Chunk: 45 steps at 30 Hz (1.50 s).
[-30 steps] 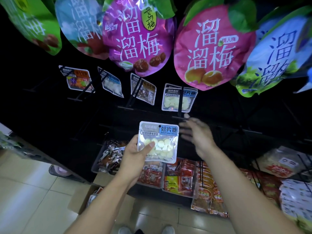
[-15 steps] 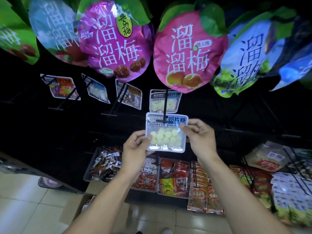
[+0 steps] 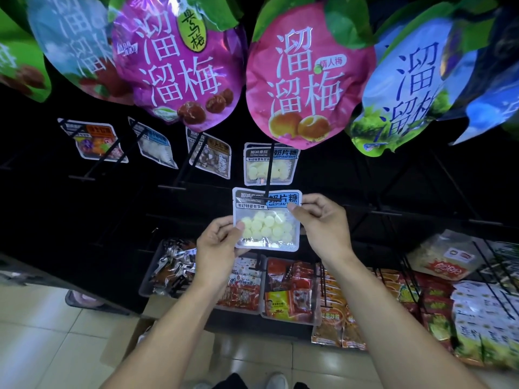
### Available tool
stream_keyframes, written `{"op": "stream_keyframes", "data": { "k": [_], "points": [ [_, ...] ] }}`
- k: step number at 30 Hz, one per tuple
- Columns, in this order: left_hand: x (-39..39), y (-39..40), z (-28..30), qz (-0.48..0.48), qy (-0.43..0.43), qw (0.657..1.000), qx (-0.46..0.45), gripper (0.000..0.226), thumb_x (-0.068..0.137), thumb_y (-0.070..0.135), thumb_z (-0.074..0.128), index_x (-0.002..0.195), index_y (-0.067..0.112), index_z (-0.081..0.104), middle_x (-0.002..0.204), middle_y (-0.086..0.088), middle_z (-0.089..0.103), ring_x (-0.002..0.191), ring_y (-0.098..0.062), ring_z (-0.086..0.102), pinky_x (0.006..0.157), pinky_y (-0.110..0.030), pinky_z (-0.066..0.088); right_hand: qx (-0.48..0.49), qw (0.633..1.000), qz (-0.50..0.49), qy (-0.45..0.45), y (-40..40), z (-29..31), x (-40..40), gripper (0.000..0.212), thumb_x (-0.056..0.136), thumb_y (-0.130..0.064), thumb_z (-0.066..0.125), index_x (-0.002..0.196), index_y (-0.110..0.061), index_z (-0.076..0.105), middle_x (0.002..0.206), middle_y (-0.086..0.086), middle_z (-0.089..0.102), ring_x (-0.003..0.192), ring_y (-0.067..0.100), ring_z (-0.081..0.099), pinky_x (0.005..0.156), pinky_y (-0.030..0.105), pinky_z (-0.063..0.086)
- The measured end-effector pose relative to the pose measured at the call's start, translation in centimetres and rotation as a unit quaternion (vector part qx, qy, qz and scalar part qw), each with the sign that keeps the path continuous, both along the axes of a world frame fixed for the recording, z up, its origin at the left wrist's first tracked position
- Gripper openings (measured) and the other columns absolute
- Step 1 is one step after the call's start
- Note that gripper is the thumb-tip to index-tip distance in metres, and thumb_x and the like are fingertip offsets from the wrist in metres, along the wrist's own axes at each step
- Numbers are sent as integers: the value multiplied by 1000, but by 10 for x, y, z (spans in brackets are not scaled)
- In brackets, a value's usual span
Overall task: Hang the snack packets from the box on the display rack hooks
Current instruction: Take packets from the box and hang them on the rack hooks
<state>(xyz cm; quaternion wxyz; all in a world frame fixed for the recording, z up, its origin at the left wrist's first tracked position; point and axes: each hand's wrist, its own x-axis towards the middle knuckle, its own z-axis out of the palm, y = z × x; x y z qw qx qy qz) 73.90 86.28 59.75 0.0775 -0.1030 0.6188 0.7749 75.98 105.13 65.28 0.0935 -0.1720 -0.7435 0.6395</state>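
Note:
A clear packet of pale yellow milk tablets (image 3: 266,220) with a blue and white label is held up against the tip of a black hook (image 3: 269,178) on the dark display rack. My left hand (image 3: 217,248) pinches the packet's lower left edge. My right hand (image 3: 323,223) pinches its upper right corner. The hook's end bar lies across the packet's top label. A matching packet (image 3: 271,167) hangs further back on the same hook. A cardboard box (image 3: 157,327) sits on the floor below, mostly hidden by my left arm.
Small packets (image 3: 209,155) hang on the hooks to the left. Large plum bags (image 3: 306,74) hang overhead. Trays of red snack packs (image 3: 283,290) line the lower shelf, with more packets (image 3: 477,313) at the right. The tiled floor (image 3: 42,332) lies at the lower left.
The packet has risen from my left hand alone to the hook tip. My right hand came in and took hold of its top right corner.

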Motion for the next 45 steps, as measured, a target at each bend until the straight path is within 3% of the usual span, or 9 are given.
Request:
{"op": "stream_keyframes", "data": {
  "k": [5,14,21,24,29,34,39,45],
  "points": [
    [2,2,4,7,-2,1000,-4,16,98,16,67,113,13,68,102,-3,76,104,-19,72,70,-26,63,7,1000,6,-3,2,-2,0,17,90,-29,77,100,-18,71,90,3,79,90,18,76,92,54,58],
    [3,3,5,4,-7,1000,-2,18,99,18,66,115,10,67,110,-11,76,111,-28,71,72,-32,65,3,1000,6,7,3,1,3,12,90,-28,77,97,-20,71,89,2,79,87,17,76,92,53,58],
    [4,2,5,29,-5,1000,1,14,99,18,65,112,15,67,111,-10,76,109,-28,72,69,-27,63,-5,1000,11,11,-3,3,0,11,90,-25,78,96,-18,71,81,2,77,78,7,74,92,48,59],
    [4,2,8,24,-5,1000,5,14,98,17,66,112,14,67,108,-6,77,106,-21,72,68,-25,62,-5,1000,6,11,-1,2,1,13,90,-26,77,97,-17,71,85,3,78,84,13,76,92,50,59],
    [6,6,7,11,5,1000,12,9,99,14,65,107,15,67,86,10,78,85,-2,74,63,-23,61,-2,1000,4,13,2,2,4,11,90,-26,77,97,-19,71,86,1,78,83,12,76,87,42,60],
    [7,5,5,11,1,1000,10,9,99,16,65,107,15,68,97,-1,78,91,-12,75,67,-28,63,1,1000,5,11,2,2,4,7,91,-23,76,94,-21,70,82,3,77,79,9,75,88,44,60],
    [9,3,6,18,0,1000,10,8,99,16,64,106,17,68,102,-3,78,96,-19,75,70,-30,64,6,1000,5,8,-1,1,0,10,90,-25,77,97,-20,70,82,1,76,78,6,74,81,32,58],
    [5,3,8,22,-2,1000,6,10,99,16,65,108,14,68,105,-9,76,103,-26,74,66,-25,62,17,1000,5,25,-5,3,-2,8,94,-22,72,96,-30,74,93,8,75,88,22,71,76,20,56]
  ]
}}
